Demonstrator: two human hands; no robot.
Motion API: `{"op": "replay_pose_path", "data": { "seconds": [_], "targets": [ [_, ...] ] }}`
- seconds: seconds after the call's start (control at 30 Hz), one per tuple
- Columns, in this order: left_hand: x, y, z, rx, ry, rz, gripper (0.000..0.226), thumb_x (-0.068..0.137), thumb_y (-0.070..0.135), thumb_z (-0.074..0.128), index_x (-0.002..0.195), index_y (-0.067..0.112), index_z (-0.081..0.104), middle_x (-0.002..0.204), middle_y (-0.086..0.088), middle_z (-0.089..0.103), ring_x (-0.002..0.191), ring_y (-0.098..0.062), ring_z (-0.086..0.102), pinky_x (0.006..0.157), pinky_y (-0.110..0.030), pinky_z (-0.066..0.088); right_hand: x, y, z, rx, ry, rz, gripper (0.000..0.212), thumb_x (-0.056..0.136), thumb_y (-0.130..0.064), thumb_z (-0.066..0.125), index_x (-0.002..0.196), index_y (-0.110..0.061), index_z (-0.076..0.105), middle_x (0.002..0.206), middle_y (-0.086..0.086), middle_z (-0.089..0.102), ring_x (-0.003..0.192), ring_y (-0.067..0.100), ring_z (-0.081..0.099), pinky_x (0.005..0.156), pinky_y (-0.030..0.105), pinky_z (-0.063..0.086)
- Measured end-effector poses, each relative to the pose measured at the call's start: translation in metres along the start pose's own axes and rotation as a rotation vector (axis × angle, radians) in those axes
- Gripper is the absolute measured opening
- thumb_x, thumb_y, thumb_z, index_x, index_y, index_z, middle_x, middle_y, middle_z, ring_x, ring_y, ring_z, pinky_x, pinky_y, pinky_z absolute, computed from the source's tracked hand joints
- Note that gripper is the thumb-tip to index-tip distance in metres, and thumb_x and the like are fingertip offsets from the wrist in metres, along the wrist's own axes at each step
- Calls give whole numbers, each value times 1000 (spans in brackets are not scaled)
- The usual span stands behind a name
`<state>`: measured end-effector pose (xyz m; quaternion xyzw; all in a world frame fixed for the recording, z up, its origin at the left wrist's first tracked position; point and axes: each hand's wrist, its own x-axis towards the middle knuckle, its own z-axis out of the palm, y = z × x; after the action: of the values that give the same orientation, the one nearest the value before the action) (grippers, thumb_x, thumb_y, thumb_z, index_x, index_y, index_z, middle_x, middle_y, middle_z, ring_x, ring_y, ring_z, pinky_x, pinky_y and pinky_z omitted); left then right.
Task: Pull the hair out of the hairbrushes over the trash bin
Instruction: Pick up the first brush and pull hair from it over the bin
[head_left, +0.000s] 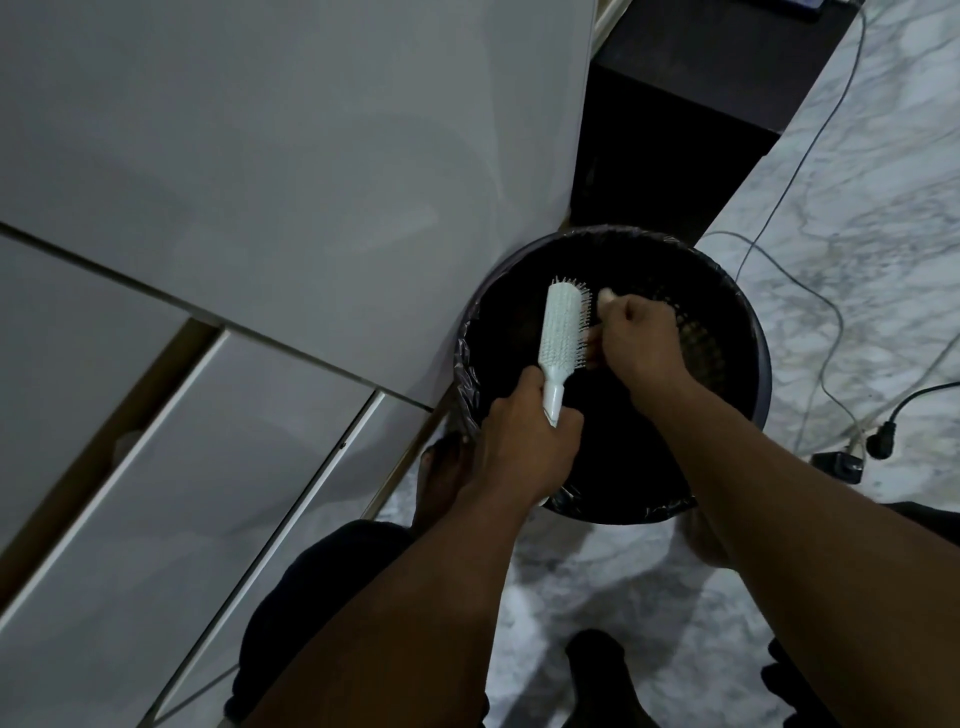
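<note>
Left grip (524, 441) is closed around the white hairbrush (563, 332) handle; right grip (639, 338) is pinched at its bristles, over the black-lined trash bin (748, 332).

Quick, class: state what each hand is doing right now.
Left hand: closed around the white plastic hairbrush handle.
Right hand: fingers curled at the bristles; contents cannot be told.

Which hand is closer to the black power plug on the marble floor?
Right. The right hand works at the hairbrush bristles over the trash bin, on the side toward the power plug. The left hand holds the handle, farther away.
</note>
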<state>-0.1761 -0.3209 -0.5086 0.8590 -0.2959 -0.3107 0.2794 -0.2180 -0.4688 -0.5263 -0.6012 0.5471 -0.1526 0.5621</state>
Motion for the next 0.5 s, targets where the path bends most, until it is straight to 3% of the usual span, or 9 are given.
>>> {"op": "replay_pose_path", "data": {
  "seconds": [0.07,0.13,0.23,0.3,0.4,0.5],
  "targets": [
    [-1,1,-1,-15,9,0,13,84,29,55,86,26,42,72,-1,59,61,-20,58,54,-35,47,1,-7,-5,107,55,88,46,105,-37,43,72,-9,58,59,9,63,40,13,53,48,27,48],
    [-3,2,-1,0,11,10,14,84,30,55,84,25,41,71,0,59,61,-20,58,55,-36,48,3,-7,-9,-15,57,22,47,104,-39,43,70,-8,56,59,7,61,41,11,52,50,29,47],
    [-7,3,-2,-10,18,11,14,83,31,54,83,25,41,71,-1,59,60,-22,58,54,-37,48,-3,-3,-10,-147,-30,-61,6,96,-16,50,100,-15,46,77,3,59,67,19,59,70,42,56],
    [-9,4,-4,-18,18,10,13,83,31,54,84,24,43,71,-2,60,60,-22,58,54,-38,49,-8,0,-14,-188,-70,-28,26,90,-11,54,111,-19,41,85,2,58,78,21,58,77,39,51],
    [-11,6,-9,-21,17,6,15,81,35,53,87,23,47,73,-3,62,62,-23,61,57,-42,53,-12,-6,-25,-413,-152,6,32,89,-23,61,119,-12,56,107,6,66,95,23,62,79,28,44],
    [-16,10,-19,-12,18,-9,14,81,34,54,84,22,47,75,-3,62,65,-23,61,60,-40,53,-16,-22,-40,-690,-275,-34,35,89,-27,60,118,-9,66,113,12,70,96,28,63,82,30,49]
  ]
}}
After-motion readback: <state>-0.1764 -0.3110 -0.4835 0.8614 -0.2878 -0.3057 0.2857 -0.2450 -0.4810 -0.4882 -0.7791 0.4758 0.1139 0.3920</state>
